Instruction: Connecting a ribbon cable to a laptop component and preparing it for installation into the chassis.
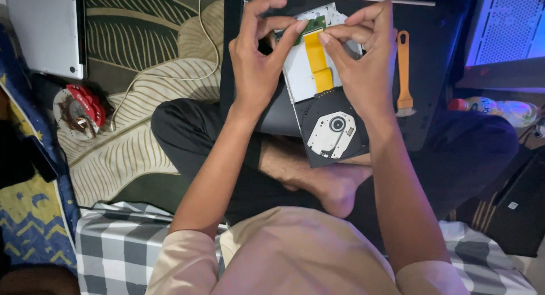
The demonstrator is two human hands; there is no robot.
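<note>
Right now we sit cross-legged on a leaf-patterned rug (142,125) and hold a slim disc drive (326,110) over our lap, its dark tray end with the round spindle tilted toward us. Our left hand (258,62) has thumb and forefinger pinched together at the top left of the drive's silver metal cover, beside a small green circuit board (314,24). Our right hand (363,57) pinches the top of a yellow ribbon cable (318,57) where it meets that board; the cable runs down the middle of the cover. Behind the drive lies a black laptop (437,57), and on it, just right of our right hand, rests an orange pry tool (403,68). Well apart on the left sit a red round gadget (82,108) and a silver laptop (45,28).
</note>
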